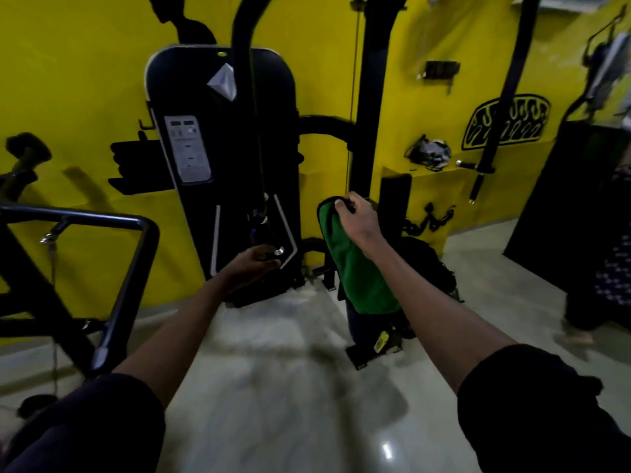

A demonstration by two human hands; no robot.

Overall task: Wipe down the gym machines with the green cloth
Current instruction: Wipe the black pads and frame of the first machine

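Observation:
A black weight-stack machine [222, 138] stands against the yellow wall, with a white label on its shroud. My left hand [254, 264] reaches to its lower part and grips a small metal-tipped handle or pin there. My right hand [355, 213] pinches the top edge of the green cloth [358, 264], which hangs down in front of a dark padded seat part [396, 199] to the right of the machine. Both arms are stretched forward, in dark short sleeves.
A black tubular frame [129, 274] of another machine juts in at the left. A black upright post [372, 97] and cable rise behind the cloth. Handles and attachments hang on the yellow wall [444, 155]. A person in dark patterned clothing [611, 254] stands at the right edge. Pale glossy floor [290, 387] lies below.

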